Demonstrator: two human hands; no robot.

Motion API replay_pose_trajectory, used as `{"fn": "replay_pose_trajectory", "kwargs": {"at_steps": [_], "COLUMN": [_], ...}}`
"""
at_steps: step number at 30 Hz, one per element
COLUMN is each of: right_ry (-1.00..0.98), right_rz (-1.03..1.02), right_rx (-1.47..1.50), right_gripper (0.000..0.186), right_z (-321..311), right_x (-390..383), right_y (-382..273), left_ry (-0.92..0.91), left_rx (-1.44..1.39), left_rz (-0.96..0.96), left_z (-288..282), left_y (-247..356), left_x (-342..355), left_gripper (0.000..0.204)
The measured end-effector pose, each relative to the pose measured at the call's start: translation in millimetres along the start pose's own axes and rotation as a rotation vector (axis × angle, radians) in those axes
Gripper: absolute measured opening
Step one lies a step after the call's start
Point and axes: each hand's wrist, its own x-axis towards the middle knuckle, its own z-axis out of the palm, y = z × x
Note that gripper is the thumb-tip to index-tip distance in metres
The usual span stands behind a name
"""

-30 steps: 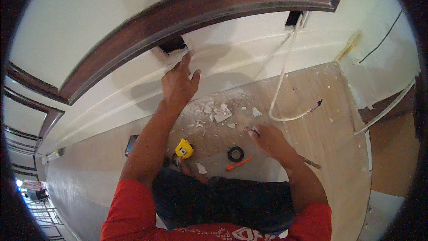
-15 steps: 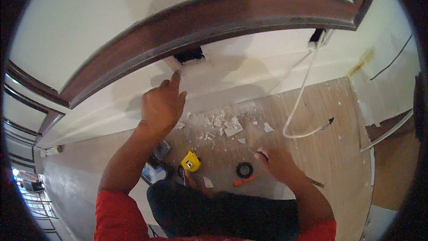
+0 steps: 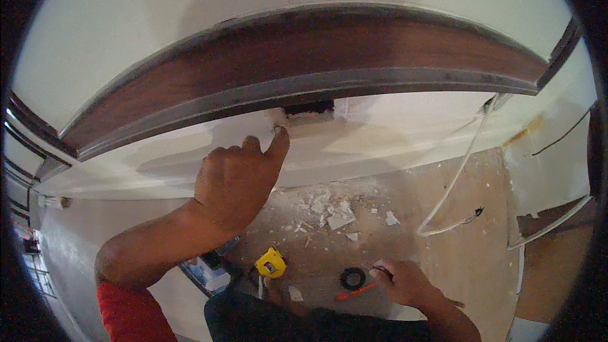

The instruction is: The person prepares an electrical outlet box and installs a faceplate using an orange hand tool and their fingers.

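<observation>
My left hand [image 3: 237, 174] is raised to the pale wall [image 3: 392, 120], one finger stretched out and the others curled. That fingertip touches the wall just below the left corner of a dark rectangular hole [image 3: 308, 109]. Nothing shows in this hand. Low over the floor, my right hand [image 3: 408, 284] is closed round a slim tool whose kind I cannot make out; a dark part shows at the fingers. Left of it on the floor are a black ring-shaped roll of tape [image 3: 342, 278] and an orange-red slim object [image 3: 356, 292]. A yellow tape measure [image 3: 271, 263] sits farther left.
Broken white plaster pieces [image 3: 341, 220] litter the floor below the hole. A white cable [image 3: 443, 196] hangs from another wall opening at right and bends along the floor. Dark wood moulding [image 3: 304, 54] runs above the hole. A cut-open pale panel [image 3: 551, 171] stands at right.
The view has shifted, so the wall and floor sit lower in the picture. My left elbow has swung outward to the left, while its fingertip stays by the hole's corner. My right hand keeps its hold.
</observation>
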Motion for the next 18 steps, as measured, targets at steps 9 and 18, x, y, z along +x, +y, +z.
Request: {"fn": "replay_pose_trajectory", "kwargs": {"at_steps": [9, 18], "right_ry": [0.071, 0.212], "right_rz": [-0.049, -0.179], "right_rx": [-0.005, -0.001], "right_gripper": [0.022, 0.022], "right_z": [-10.7, -10.4], "right_x": [-4.1, -10.2], "right_y": [1.2, 17.4], "left_ry": [0.088, -0.049], "left_rx": [-0.483, -0.345], "left_rz": [0.110, 0.196], "left_z": [16.1, 72.4], "left_y": [24.1, 106.0], "left_x": [30.2, 62.2], "left_gripper": [0.050, 0.061]}}
